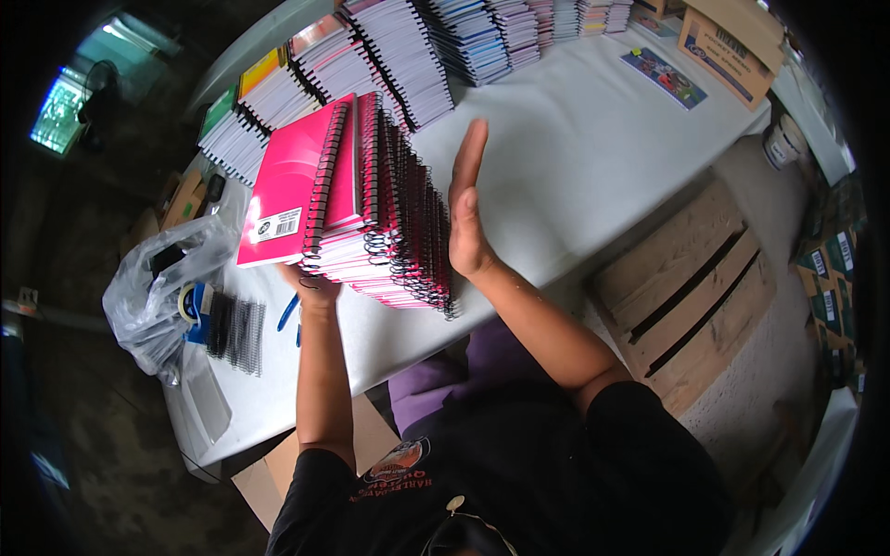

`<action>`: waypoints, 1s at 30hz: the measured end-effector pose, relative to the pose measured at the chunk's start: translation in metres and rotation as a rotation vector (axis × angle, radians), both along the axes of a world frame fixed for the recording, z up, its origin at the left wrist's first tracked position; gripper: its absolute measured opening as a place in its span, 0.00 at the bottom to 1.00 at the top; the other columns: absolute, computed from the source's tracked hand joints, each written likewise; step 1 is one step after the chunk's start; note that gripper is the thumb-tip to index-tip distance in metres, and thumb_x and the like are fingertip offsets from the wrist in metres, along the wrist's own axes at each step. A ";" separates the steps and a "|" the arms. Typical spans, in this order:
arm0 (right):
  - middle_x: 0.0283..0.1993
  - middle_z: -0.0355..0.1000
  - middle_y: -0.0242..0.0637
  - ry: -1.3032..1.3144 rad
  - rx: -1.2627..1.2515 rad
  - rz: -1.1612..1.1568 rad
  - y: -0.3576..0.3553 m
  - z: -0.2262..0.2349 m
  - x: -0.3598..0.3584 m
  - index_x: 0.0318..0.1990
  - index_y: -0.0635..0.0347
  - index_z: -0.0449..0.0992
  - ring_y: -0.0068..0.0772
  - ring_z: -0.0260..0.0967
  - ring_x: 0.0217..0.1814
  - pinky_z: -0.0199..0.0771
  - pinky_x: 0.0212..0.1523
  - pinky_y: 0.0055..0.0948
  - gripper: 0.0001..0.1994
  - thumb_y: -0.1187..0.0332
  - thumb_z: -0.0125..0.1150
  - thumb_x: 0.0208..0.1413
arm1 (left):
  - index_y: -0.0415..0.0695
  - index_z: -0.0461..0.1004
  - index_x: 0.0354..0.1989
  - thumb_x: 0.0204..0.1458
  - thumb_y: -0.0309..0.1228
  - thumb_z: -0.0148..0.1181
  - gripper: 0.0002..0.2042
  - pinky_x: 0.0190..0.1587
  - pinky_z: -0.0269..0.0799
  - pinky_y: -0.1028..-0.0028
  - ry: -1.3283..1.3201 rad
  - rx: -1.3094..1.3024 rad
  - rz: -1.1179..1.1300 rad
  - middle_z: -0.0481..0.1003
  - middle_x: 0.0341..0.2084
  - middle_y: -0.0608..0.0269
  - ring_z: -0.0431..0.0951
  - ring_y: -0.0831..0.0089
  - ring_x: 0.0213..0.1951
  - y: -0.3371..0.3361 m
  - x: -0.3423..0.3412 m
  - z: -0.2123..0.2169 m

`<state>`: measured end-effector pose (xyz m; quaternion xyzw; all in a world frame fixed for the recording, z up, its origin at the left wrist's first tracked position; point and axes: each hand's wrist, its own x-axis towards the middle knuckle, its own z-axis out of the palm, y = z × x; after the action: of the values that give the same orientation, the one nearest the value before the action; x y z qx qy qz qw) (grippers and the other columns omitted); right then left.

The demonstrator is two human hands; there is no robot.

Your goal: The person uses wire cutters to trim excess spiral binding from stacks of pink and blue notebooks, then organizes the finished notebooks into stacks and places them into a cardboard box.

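A tall stack of pink spiral notebooks (295, 190) stands in front of me, its black wire coils facing right and its upper books tilted and uneven. My right hand (470, 218) is upright and flat beside the coil side, fingers stretched together and thumb raised. It holds nothing; whether the palm touches the coils I cannot tell. My left hand (318, 289) is at the stack's near left, under the overhanging edge of the top notebook. The books hide its fingers. The top notebook has a white label on its cover.
Rows of spiral-bound books (394, 56) line the back of the white table (565, 157). A cardboard box (728, 56) and a flat printed cover (664, 78) are at the far right. Loose black coils (236, 334), a tape dispenser (195, 310) and a clear plastic bag (144, 296) are at left.
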<state>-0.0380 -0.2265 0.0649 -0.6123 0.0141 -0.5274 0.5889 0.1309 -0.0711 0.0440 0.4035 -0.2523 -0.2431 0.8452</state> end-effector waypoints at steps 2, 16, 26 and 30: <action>0.71 0.15 0.51 -0.015 -0.128 0.022 -0.007 0.044 -0.007 0.66 0.64 0.21 0.45 0.08 0.73 0.10 0.67 0.45 0.49 0.32 0.29 0.54 | 0.43 0.51 0.64 0.53 0.64 0.36 0.40 0.62 0.55 0.57 -0.120 -0.265 -0.063 0.57 0.61 0.49 0.61 0.57 0.60 -0.016 -0.041 0.076; 0.68 0.46 0.54 -0.051 -0.128 0.062 -0.013 0.095 0.025 0.67 0.64 0.42 0.42 0.39 0.72 0.31 0.69 0.36 0.41 0.36 0.23 0.59 | 0.34 0.55 0.61 0.53 0.66 0.27 0.44 0.64 0.48 0.62 -0.638 0.075 0.445 0.59 0.60 0.45 0.59 0.59 0.61 -0.016 -0.071 0.109; 0.58 0.59 0.48 0.129 -0.090 0.027 -0.020 0.083 0.037 0.64 0.66 0.52 0.35 0.55 0.61 0.47 0.63 0.32 0.39 0.38 0.23 0.60 | 0.34 0.53 0.62 0.53 0.66 0.24 0.44 0.65 0.46 0.63 -0.474 0.162 0.359 0.56 0.61 0.45 0.56 0.58 0.62 -0.022 -0.084 0.110; 0.69 0.37 0.50 0.155 0.125 -0.020 -0.023 0.053 0.017 0.68 0.61 0.36 0.38 0.32 0.72 0.25 0.69 0.35 0.41 0.35 0.17 0.58 | 0.43 0.48 0.66 0.51 0.68 0.27 0.44 0.64 0.50 0.61 -0.029 -0.017 0.122 0.51 0.64 0.48 0.54 0.57 0.64 -0.008 -0.055 0.105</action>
<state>-0.0214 -0.2498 0.1177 -0.6131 0.0985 -0.4824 0.6178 0.0761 -0.0789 0.1488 0.4145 -0.2412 -0.1831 0.8582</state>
